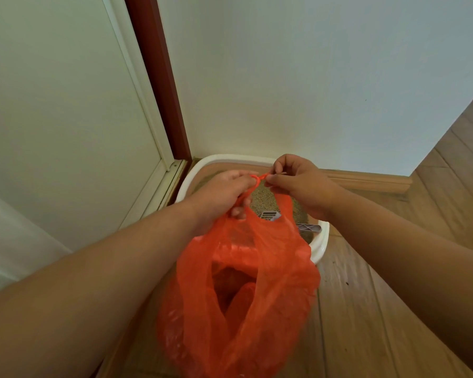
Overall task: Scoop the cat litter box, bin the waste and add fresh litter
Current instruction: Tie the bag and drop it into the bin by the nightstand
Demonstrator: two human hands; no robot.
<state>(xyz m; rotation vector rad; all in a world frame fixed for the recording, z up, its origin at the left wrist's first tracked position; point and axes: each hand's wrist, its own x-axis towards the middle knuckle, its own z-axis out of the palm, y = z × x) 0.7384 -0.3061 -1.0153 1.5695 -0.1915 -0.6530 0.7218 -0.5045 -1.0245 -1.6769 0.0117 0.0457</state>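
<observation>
Centre frame, the left hand (pixel 224 192) and right hand (pixel 298 184) each pinch a handle of the orange bag (pixel 241 282), knotting them above the white litter box (pixel 318 246); grey scoop (pixel 271 215) lies inside.

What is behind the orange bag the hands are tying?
Behind the orange bag: a white litter box holding litter and a grey scoop. The bag covers the box's near side.

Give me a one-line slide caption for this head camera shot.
Left hand and right hand tie the handles of an orange plastic bag above the white litter box.
</observation>
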